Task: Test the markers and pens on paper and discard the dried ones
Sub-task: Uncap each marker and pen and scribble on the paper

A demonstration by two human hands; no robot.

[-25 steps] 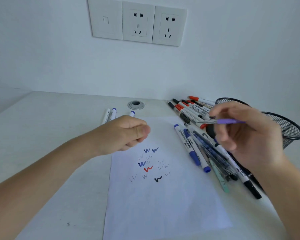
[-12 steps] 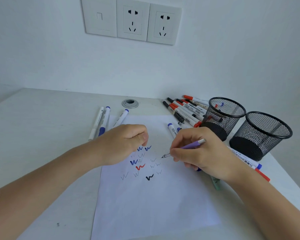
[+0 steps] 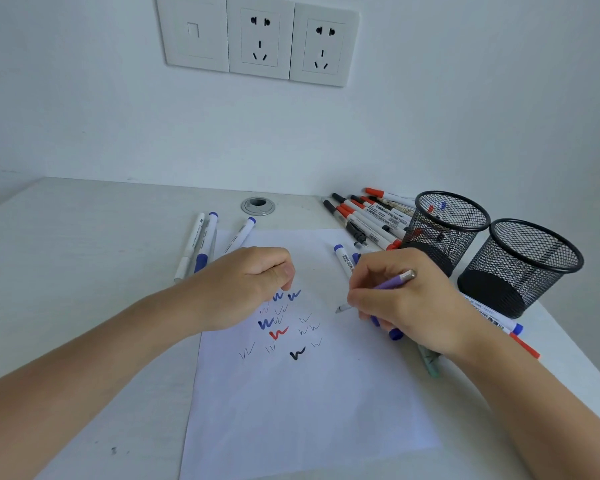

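1. While the right hand (image 3: 406,303) grips a purple pen (image 3: 390,283) in a writing hold, fingers closed around the barrel, its tip sits at or just above the paper (image 3: 302,403), right of the test marks; I cannot tell whether it touches.
2. Left hand (image 3: 246,287) rests as a loose fist on the upper left part of the paper, fingers curled in; whether anything is held inside cannot be told.
3. Test marks (image 3: 281,327) on the paper: small "W" squiggles (several thin grey, some bold blue, one red, one black), lying between the two hands.
4. Beyond the paper's upper left corner: three capped markers (image 3: 201,247), blue caps visible on two.
5. Beyond the paper's upper right corner: a fanned heap of red- and black-capped markers (image 3: 364,220).
6. Right of the paper: two black mesh cups (image 3: 520,268) side by side; the nearer-to-paper one holds a few pens (red and blue ends seen through the mesh).
7. More markers (image 3: 343,258) lie on the paper's right edge, partly hidden under the right hand.
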